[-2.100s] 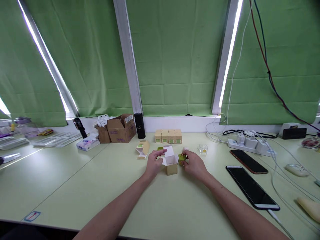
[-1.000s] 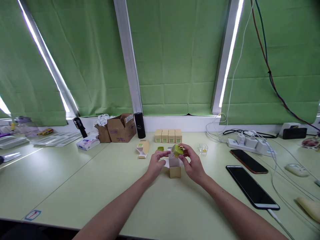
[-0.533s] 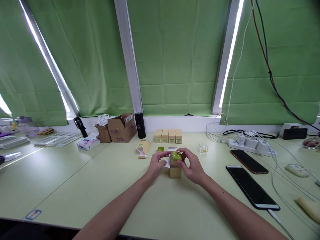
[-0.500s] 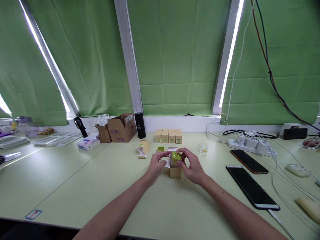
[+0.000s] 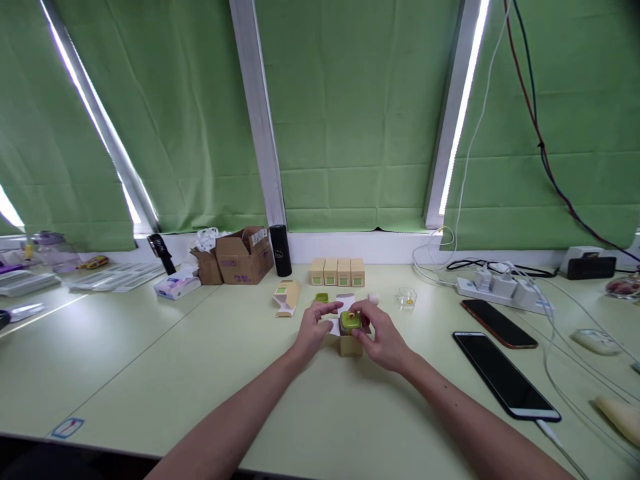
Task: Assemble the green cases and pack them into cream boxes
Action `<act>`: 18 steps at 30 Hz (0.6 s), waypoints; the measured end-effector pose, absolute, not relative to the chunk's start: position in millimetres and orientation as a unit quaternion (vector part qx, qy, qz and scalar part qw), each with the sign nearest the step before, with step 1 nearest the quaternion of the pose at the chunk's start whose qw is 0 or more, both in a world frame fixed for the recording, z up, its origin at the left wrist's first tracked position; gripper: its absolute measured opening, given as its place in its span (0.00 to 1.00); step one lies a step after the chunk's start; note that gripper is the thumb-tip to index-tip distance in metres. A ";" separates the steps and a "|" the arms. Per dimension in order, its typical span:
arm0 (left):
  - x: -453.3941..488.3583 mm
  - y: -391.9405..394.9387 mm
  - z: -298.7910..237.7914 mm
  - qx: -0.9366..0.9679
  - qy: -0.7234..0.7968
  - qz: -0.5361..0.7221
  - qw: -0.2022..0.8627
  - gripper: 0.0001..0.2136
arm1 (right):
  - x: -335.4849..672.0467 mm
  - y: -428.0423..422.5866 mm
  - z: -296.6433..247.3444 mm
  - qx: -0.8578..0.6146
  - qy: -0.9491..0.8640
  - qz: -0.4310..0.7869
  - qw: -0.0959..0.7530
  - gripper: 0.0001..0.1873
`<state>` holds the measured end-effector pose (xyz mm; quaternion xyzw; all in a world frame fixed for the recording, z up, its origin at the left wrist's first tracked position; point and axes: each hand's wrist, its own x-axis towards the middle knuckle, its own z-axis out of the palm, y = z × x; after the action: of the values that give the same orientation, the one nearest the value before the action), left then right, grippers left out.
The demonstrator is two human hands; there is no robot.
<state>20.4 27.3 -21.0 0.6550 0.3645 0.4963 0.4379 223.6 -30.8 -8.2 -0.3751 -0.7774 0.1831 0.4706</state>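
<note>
A small tan carton [image 5: 351, 345] stands upright on the pale green desk [image 5: 200, 373] with its white top flaps open. My right hand [image 5: 383, 337] pinches a little jar with a green lid [image 5: 351, 321] and has it partly inside the carton's mouth. My left hand [image 5: 314, 327] is closed on the carton's left flap and steadies it. A row of several closed tan cartons [image 5: 337, 272] stands behind. An open carton lies on its side [image 5: 287, 297] to the left, and a loose green lid [image 5: 321, 297] rests near it.
Two phones [image 5: 505, 380] and a power strip with chargers and cables [image 5: 500, 287] lie to the right. A clear dish [image 5: 407, 297] sits right of the carton. Brown boxes [image 5: 240, 257], a black cylinder [image 5: 279, 250] and a tissue pack [image 5: 175, 285] stand at the back left.
My right hand picked up the green-lidded jar from the desk beside the carton, lifted it above the opening and lowered it into the carton's mouth. My left hand stayed on the flap.
</note>
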 end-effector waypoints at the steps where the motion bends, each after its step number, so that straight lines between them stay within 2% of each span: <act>1: 20.4 27.8 -21.5 0.655 0.364 0.497 0.437 0.28 | 223.4 -30.8 -8.5 -0.375 -0.779 0.189 0.466 0.16; 4: 20.3 28.9 -23.2 0.656 0.360 0.501 0.435 0.28 | 222.3 -31.1 -8.5 -0.373 -0.783 0.197 0.456 0.16; 9: 20.6 28.3 -23.7 0.655 0.358 0.507 0.430 0.27 | 218.3 -29.7 -8.3 -0.373 -0.787 0.173 0.459 0.05; 18: 21.4 24.3 -18.7 0.660 0.364 0.500 0.425 0.26 | 216.8 -20.6 -18.5 -0.398 -0.751 0.182 0.494 0.06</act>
<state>21.4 24.3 -18.7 0.6603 0.3641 0.5005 0.4254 216.8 -20.6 -18.5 -0.3979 -0.7510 0.1821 0.4945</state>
